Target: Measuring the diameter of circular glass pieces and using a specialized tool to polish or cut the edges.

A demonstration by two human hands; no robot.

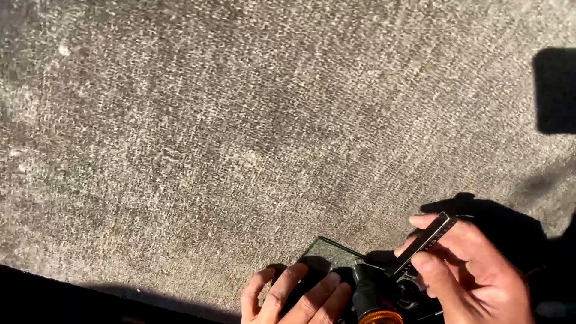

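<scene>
Grey, coarse carpet-like cloth covers the tabletop (240, 120) and fills nearly the whole view, sunlit, with hard shadows at the right and a dark edge along the bottom. At the lower edge a small glass pane (329, 252) lies flat on it, and the left hand (294, 300) rests spread on the near part, fingers (287, 289) flat and slightly apart, apparently pressing the pane still. The right hand (465, 273) pinches a thin metal ruler (425, 243) between thumb and fingers, tilted, its lower end near the pane's right edge. A black tool with an amber base (373, 297) stands between the hands.
</scene>
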